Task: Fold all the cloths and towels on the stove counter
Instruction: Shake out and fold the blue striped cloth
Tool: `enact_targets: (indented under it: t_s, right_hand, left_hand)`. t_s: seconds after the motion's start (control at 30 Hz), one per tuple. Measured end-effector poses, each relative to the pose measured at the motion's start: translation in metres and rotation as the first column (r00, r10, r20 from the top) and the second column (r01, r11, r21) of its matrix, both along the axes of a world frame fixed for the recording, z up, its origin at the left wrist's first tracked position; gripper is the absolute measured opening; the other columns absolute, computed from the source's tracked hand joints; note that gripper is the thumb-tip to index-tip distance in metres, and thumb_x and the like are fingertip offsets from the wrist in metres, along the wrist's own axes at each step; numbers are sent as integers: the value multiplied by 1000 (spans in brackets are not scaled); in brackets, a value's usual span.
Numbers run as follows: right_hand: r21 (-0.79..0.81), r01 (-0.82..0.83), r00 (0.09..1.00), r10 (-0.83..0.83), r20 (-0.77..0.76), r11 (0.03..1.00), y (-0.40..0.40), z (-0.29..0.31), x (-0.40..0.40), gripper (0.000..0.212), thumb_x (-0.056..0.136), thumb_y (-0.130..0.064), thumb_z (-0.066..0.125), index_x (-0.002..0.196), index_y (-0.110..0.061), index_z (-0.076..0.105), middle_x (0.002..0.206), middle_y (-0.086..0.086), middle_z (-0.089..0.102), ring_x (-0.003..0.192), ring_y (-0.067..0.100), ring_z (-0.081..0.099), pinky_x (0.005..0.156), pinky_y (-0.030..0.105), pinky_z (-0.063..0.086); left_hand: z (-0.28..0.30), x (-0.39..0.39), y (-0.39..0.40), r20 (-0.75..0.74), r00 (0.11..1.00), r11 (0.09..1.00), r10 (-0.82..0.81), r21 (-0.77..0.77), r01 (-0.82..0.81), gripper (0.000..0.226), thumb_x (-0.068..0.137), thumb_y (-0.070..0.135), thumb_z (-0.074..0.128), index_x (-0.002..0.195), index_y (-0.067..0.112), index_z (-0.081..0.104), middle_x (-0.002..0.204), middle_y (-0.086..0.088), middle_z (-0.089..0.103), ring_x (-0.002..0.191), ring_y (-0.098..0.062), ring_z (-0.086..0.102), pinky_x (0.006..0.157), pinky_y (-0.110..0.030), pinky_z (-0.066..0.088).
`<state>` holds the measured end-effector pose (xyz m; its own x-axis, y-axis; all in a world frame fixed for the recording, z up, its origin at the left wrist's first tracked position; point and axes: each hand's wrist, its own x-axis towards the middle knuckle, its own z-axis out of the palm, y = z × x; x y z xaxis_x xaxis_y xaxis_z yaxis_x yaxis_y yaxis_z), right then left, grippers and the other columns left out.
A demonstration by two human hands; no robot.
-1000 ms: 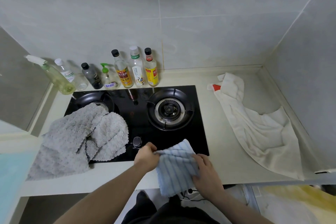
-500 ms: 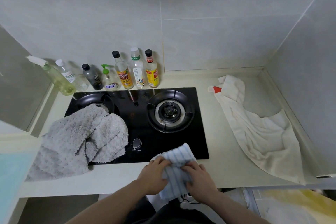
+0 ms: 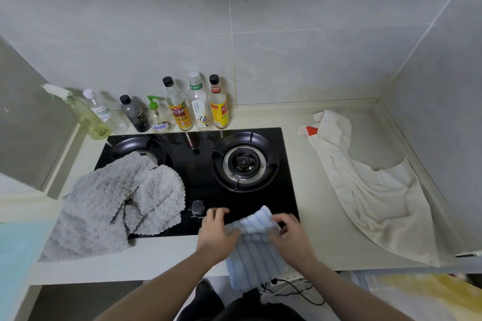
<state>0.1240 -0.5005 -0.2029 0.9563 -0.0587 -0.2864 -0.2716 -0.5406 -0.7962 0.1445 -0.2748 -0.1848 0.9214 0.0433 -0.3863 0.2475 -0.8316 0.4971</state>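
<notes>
Gripping the blue striped cloth (image 3: 254,247) at its upper fold, the left hand (image 3: 217,232) and the right hand (image 3: 290,234) each curl their fingers round one side of it. The cloth lies over the front edge of the table (image 3: 167,255), its top touching the black stove (image 3: 203,169) and its lower part hanging below the edge. A crumpled grey towel (image 3: 112,206) covers the left burner and spills onto the table to the left. A white towel (image 3: 365,190) lies unfolded on the table to the right of the stove, well apart from the hands. Seven bottles (image 3: 180,112) stand in a row against the tiled wall behind the stove.
</notes>
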Motion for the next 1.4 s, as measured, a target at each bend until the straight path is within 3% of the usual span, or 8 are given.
enact_targets:
  t_s: [0.1, 0.33, 0.47, 0.67, 0.8, 1.0, 1.23, 1.4]
  right_hand:
    - [6, 32, 995, -32, -96, 999, 2, 1, 21, 38, 88, -37, 71, 124, -31, 61, 118, -10, 57, 93, 9, 61, 84, 27, 51]
    - [86, -62, 933, 88, -348, 994, 14, 3, 42, 54, 81, -40, 78, 129, -33, 54, 114, -8, 63, 100, 10, 62, 72, 21, 46]
    - [49, -165, 902, 171, -396, 985, 11, -5, 49, 40, 75, -38, 78, 111, -24, 66, 103, -3, 70, 93, 13, 68, 73, 27, 54]
    - [243, -91, 918, 175, -356, 966, -3, 16, 55, 16, 78, -9, 68, 90, -20, 68, 73, 1, 66, 61, 13, 63, 56, 27, 50]
    - [315, -34, 945, 133, -298, 949, -9, 29, 61, 23, 80, -2, 71, 100, -13, 66, 84, 6, 71, 76, 20, 75, 62, 29, 57]
    - [243, -128, 989, 142, -38, 961, -22, 22, 51, 17, 79, -12, 73, 86, -24, 64, 81, -2, 68, 72, 12, 62, 67, 32, 52]
    - [57, -283, 954, 276, 115, 957, -31, 4, 28, 28, 80, -9, 72, 87, -32, 59, 110, -14, 66, 102, 6, 65, 88, 27, 52]
    - [-148, -372, 910, 392, 135, 916, -31, -1, 16, 23, 78, -18, 63, 94, -33, 55, 127, -27, 52, 120, -4, 51, 96, 22, 45]
  left_hand:
    - [-3, 9, 7, -184, 969, 985, 164, -17, -170, 65, 87, 49, 66, 142, 19, 46, 138, -4, 45, 126, -27, 45, 104, -34, 40]
    - [-9, 10, 7, -430, 886, 938, 175, -201, -283, 71, 83, 44, 77, 141, 17, 45, 123, -4, 58, 96, -17, 61, 55, -22, 48]
    - [-7, 8, 11, -463, 881, 928, 102, -275, -252, 55, 79, 31, 83, 126, 19, 57, 103, 2, 62, 85, -12, 62, 60, -20, 50]
    - [-4, 13, 12, -162, 981, 941, 104, -305, -150, 21, 64, 43, 79, 76, 30, 67, 85, 4, 68, 64, -3, 59, 62, -17, 47]
    - [11, 20, 5, -55, 994, 923, 98, -369, -111, 17, 79, 36, 72, 84, 31, 57, 69, 13, 65, 61, -3, 59, 59, -21, 44]
    - [13, 17, -2, 27, 999, 873, 21, -487, -6, 17, 89, 18, 67, 91, 31, 55, 88, -4, 68, 70, -11, 58, 68, -34, 50]
    - [3, -8, 1, 178, 953, 918, -244, -273, 286, 30, 87, 4, 60, 99, 31, 54, 111, 25, 45, 103, -1, 55, 88, -9, 41]
    - [-7, -14, 7, 157, 915, 897, -371, -196, 397, 25, 89, 11, 60, 105, 30, 56, 115, 23, 42, 103, -2, 52, 93, -22, 46]
